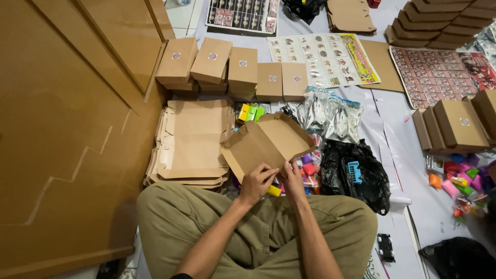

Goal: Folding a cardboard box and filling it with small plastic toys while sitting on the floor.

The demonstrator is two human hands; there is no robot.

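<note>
Both the left hand (pixel 256 182) and the right hand (pixel 292 178) pinched the near edge of a half-folded brown cardboard box (pixel 267 143), held above the lap, with a stack of flat brown cardboard blanks (pixel 192 140) on the floor at nine o'clock.

flat box stack (pixel 191 142) | closed boxes (pixel 243 67) (in a row) | sticker sheet (pixel 323 58) | black bag (pixel 356 173)

Brown wooden door (pixel 62 129), tiled floor (pixel 181 15)

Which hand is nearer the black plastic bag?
Right. The right hand sits just left of the black plastic bag; the left hand is farther left, beyond it.
</note>
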